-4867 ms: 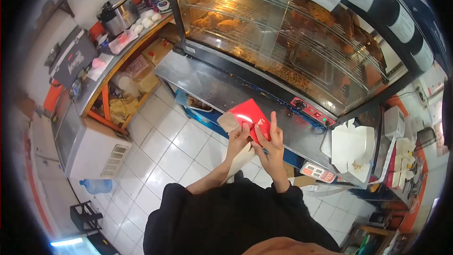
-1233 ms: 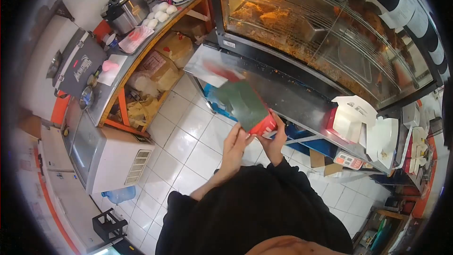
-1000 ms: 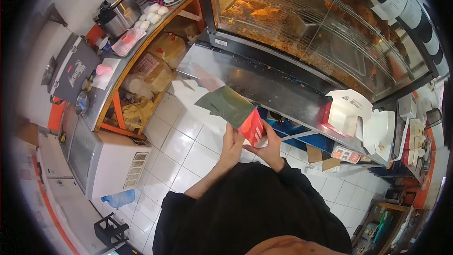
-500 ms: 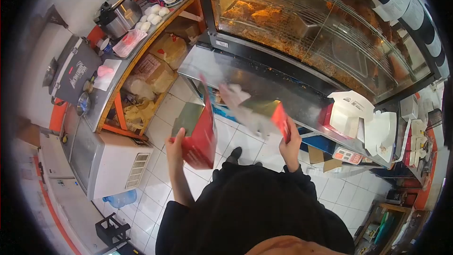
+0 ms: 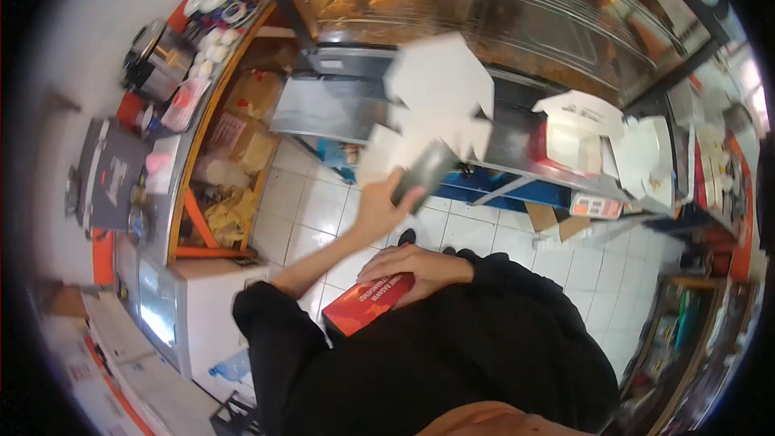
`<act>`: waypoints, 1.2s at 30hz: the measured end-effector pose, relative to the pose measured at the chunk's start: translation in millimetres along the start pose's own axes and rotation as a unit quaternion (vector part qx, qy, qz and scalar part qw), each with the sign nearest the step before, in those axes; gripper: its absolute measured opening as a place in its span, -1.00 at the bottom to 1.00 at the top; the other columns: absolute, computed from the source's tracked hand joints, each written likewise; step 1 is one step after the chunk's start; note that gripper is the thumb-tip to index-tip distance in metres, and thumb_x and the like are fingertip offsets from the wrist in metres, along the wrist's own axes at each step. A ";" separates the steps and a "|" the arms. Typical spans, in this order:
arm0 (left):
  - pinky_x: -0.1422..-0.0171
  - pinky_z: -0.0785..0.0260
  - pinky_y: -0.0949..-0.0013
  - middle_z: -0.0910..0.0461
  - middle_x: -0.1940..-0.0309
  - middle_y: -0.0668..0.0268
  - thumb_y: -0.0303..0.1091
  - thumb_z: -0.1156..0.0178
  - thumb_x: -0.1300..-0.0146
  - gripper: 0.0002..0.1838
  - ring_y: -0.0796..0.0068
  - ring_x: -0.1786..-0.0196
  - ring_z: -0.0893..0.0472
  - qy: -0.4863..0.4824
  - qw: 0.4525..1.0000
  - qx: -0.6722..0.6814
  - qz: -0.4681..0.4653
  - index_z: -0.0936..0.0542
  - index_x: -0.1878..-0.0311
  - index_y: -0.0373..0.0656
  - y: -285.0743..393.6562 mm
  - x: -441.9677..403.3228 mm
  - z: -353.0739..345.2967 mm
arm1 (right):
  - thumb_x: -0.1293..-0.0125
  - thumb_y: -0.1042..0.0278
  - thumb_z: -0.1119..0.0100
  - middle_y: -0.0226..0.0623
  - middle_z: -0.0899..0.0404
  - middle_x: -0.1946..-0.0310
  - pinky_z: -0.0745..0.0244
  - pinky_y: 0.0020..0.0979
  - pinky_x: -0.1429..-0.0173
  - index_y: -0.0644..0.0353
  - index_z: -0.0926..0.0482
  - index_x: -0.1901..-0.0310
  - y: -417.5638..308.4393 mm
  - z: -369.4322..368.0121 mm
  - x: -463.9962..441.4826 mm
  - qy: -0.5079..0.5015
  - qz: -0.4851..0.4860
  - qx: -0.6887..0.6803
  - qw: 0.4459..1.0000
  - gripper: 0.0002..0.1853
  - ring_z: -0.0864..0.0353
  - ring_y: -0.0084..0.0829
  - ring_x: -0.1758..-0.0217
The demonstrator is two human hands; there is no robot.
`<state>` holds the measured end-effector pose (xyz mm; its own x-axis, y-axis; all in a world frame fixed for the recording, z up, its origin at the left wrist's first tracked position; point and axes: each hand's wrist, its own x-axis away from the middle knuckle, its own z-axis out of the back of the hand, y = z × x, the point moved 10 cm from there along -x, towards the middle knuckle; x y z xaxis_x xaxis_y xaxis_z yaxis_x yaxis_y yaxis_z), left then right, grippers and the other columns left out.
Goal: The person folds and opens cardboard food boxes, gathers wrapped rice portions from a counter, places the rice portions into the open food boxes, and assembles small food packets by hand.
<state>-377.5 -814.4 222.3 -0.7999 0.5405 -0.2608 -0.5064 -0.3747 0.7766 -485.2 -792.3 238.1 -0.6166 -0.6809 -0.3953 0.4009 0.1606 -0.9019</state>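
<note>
My left hand [image 5: 381, 208] is closed on an unfolded white carton [image 5: 440, 85], blurred by motion, with its flaps spread in front of the counter. A dark green panel [image 5: 429, 171] lies against my fingers. Close to my body, my right hand [image 5: 421, 268] wraps over a red folded box [image 5: 371, 303] with white lettering. To the right on the metal counter [image 5: 327, 109] stands an open red and white box [image 5: 573, 141]; a white open carton [image 5: 644, 160] sits beside it.
Behind the counter is a glass display cabinet [image 5: 387, 0] with fried food. A side table at left carries a metal pot [image 5: 157, 60] and white round items [image 5: 216, 52]. A grey case [image 5: 113, 173] and a red and white scale [image 5: 596, 207] are also around. Tiled floor [image 5: 311, 214] lies below.
The red box has gone from my left hand to under my right hand, against my body. My left hand has moved up and right, now with the white carton. The view has shifted.
</note>
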 end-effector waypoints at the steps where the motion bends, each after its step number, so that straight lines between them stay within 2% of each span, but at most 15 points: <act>1: 0.59 -0.23 0.31 -0.40 0.72 0.11 -0.19 -0.17 -0.05 -0.72 0.16 0.67 -0.44 0.031 0.999 0.029 -0.032 -0.43 0.37 -0.24 10.2 7.8 -14.0 | 0.11 0.39 -0.28 -0.14 -0.40 0.03 -0.23 -0.28 -0.09 0.22 -0.39 -0.01 -5.2 9.1 7.2 0.008 -0.014 -0.030 0.999 -0.45 -0.35 -0.22 -0.03; 4: 0.62 -0.14 0.48 -0.39 0.75 0.27 -0.31 -0.17 -0.05 -0.78 0.59 0.70 -0.32 0.049 0.980 0.183 0.062 -0.43 0.54 -0.25 5.7 15.6 -37.6 | 0.05 0.38 -0.27 -0.25 -0.54 0.31 -0.42 -0.49 0.20 0.29 -0.49 0.16 -2.8 60.2 86.8 0.236 -0.178 0.007 0.955 -0.63 -0.54 -0.46 0.30; 6: 0.63 -0.11 0.51 -0.38 0.76 0.31 -0.32 -0.17 -0.05 -0.77 0.65 0.70 -0.28 0.040 0.972 0.220 0.071 -0.42 0.57 -0.26 2.8 16.6 -48.2 | -0.02 0.56 -0.07 -0.38 -0.47 0.51 -0.32 -0.58 0.38 0.30 -0.46 0.38 -9.0 106.9 182.5 0.615 -0.179 0.092 0.762 -0.91 -0.38 -0.66 0.52; 7: 0.63 -0.09 0.52 -0.36 0.77 0.33 -0.32 -0.16 -0.06 -0.76 0.66 0.70 -0.27 0.006 0.974 0.216 0.063 -0.42 0.59 -0.25 5.4 15.9 -51.6 | -0.01 0.55 -0.09 -0.23 -0.46 0.38 -0.31 -0.55 0.33 0.32 -0.43 0.16 -32.2 118.7 198.3 0.640 -0.179 0.249 0.704 -0.71 -0.35 -0.54 0.52; 9: 0.64 -0.08 0.53 -0.35 0.78 0.36 -0.32 -0.16 -0.06 -0.76 0.67 0.71 -0.26 -0.042 0.974 0.216 0.051 -0.42 0.60 -0.25 15.9 11.9 -54.4 | -0.05 0.55 -0.03 -0.10 -0.23 -0.01 -0.33 -0.53 0.30 0.25 -0.22 -0.14 -59.4 128.9 176.2 0.577 -0.180 0.367 0.707 -0.46 -0.36 -0.45 0.43; 12: 0.65 -0.08 0.54 -0.33 0.81 0.37 -0.34 -0.16 -0.06 -0.75 0.65 0.74 -0.28 -0.092 0.967 0.216 -0.094 -0.42 0.64 -0.26 47.5 4.2 -49.1 | -0.03 0.54 -0.06 -0.14 -0.33 0.07 -0.38 -0.45 0.35 0.20 -0.19 -0.17 -54.5 145.3 163.0 0.518 -0.217 0.411 0.718 -0.41 -0.43 -0.36 0.41; 15: 0.65 -0.11 0.54 -0.38 0.79 0.34 -0.40 -0.16 -0.05 -0.82 0.58 0.75 -0.34 -0.032 0.991 0.105 -0.077 -0.44 0.56 -0.25 54.2 0.8 -41.7 | 0.02 0.48 -0.14 -0.22 -0.43 0.22 -0.39 -0.39 0.40 0.19 -0.31 -0.08 -52.6 154.8 167.1 0.555 -0.280 0.397 0.676 -0.47 -0.47 -0.34 0.40; 17: 0.58 -0.16 0.57 -0.43 0.77 0.31 -0.47 -0.14 -0.05 -0.62 0.55 0.74 -0.38 -0.010 0.992 0.123 -0.028 -0.28 0.05 -0.24 43.9 -10.3 -42.2 | 0.05 0.44 -0.18 -0.26 -0.45 0.34 -0.39 -0.41 0.41 0.17 -0.44 0.06 -78.5 148.9 160.6 0.571 -0.181 0.473 0.646 -0.58 -0.48 -0.35 0.37; 19: 0.54 -0.19 0.59 -0.42 0.78 0.32 -0.51 -0.12 -0.06 -0.49 0.58 0.71 -0.39 -0.082 0.988 0.127 -0.034 -0.16 -0.08 -0.25 41.5 -10.1 -55.4 | 0.08 0.37 -0.18 -0.35 -0.44 0.44 -0.43 -0.46 0.38 0.08 -0.51 0.15 -56.9 124.6 126.1 0.349 -0.099 0.591 0.721 -0.65 -0.47 -0.39 0.38; 21: 0.53 -0.18 0.59 -0.42 0.75 0.32 -0.53 -0.11 -0.06 -0.46 0.62 0.69 -0.40 -0.156 0.968 0.185 -0.069 -0.13 -0.11 -0.29 60.8 -4.6 -62.3 | 0.07 0.25 -0.17 -0.35 -0.44 0.35 -0.44 -0.43 0.36 0.06 -0.47 0.07 -38.6 115.3 112.9 0.238 -0.146 0.565 0.777 -0.57 -0.44 -0.37 0.34; 24: 0.52 -0.11 0.66 -0.41 0.65 0.43 -0.48 -0.06 -0.13 -0.58 0.73 0.61 -0.36 -0.102 0.945 0.291 -0.111 -0.19 -0.04 -0.33 65.4 -3.8 -53.7 | 0.18 -0.01 -0.19 -0.28 -0.36 0.11 -0.43 -0.36 0.28 0.07 -0.36 -0.06 -49.7 124.2 98.1 0.168 -0.174 0.534 0.810 -0.32 -0.39 -0.29 0.16; 28: 0.51 -0.12 0.70 -0.35 0.68 0.48 -0.26 0.05 -0.24 -0.74 0.73 0.62 -0.32 -0.042 0.954 0.287 0.076 -0.41 0.20 -0.30 25.0 -18.9 -42.1 | 0.22 -0.07 -0.25 -0.24 -0.48 0.25 -0.40 -0.38 0.22 0.22 -0.43 0.07 -64.7 153.2 104.2 0.236 -0.114 0.571 0.778 -0.32 -0.46 -0.30 0.26; 32: 0.38 -0.24 0.59 -0.49 0.55 0.44 -0.25 -0.03 -0.20 -0.76 0.71 0.49 -0.42 0.015 0.911 0.409 0.051 -0.48 0.26 -0.26 -4.1 -24.2 -20.9 | -0.04 0.05 -0.12 -0.08 -0.51 0.30 -0.39 -0.42 0.19 0.30 -0.48 0.13 -83.8 252.5 159.6 0.500 -0.123 0.357 0.779 -0.53 -0.50 -0.34 0.20; 35: 0.20 -0.31 0.53 -0.53 0.32 0.35 -0.39 -0.10 -0.14 -0.78 0.66 0.28 -0.47 0.061 0.869 0.490 0.027 -0.45 0.16 -0.26 17.9 -13.8 -16.7 | -0.17 0.08 0.02 -0.04 -0.52 0.28 -0.36 -0.38 0.11 0.34 -0.42 0.05 -23.6 274.9 142.5 0.483 -0.324 0.207 0.787 -0.53 -0.50 -0.25 0.16; 36: 0.12 -0.32 0.49 -0.49 0.22 0.33 -0.46 -0.10 -0.12 -0.74 0.61 0.19 -0.46 0.012 0.880 0.474 0.025 -0.40 0.10 -0.26 -5.6 -9.9 -32.2 | -0.17 0.13 0.02 0.00 -0.46 0.14 -0.31 -0.39 0.01 0.34 -0.41 0.05 -18.2 276.7 126.8 0.490 -0.255 0.235 0.800 -0.56 -0.46 -0.19 0.08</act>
<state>-377.1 -841.9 202.0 -0.8257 0.5209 -0.2166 0.0160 0.4055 0.9140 -383.2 -1079.3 252.5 -0.9240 0.3514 -0.1506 -0.0043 -0.4035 -0.9150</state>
